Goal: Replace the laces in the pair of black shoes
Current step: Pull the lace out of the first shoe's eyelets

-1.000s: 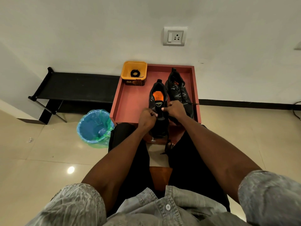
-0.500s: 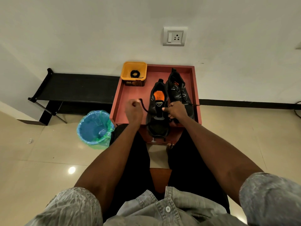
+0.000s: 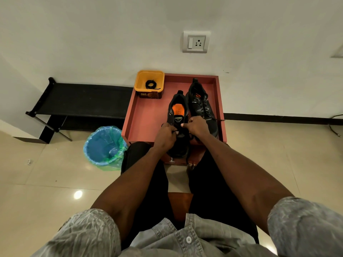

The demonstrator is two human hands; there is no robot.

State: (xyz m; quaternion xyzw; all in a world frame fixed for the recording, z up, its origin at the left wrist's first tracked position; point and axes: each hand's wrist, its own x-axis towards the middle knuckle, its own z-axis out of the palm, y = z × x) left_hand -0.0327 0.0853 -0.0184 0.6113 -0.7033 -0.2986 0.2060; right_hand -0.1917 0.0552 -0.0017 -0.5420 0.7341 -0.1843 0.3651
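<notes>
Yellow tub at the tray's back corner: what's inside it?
The yellow tub holds one coiled black lace lying on its floor. Nothing else shows inside; the strip of floor behind its near wall is hidden.

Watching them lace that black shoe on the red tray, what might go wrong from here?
The near shoe overhangs the red tray front edge; a hard tug by the left hand or right hand might tip it off. The loose lace end dangling below the tray could snag.
</notes>
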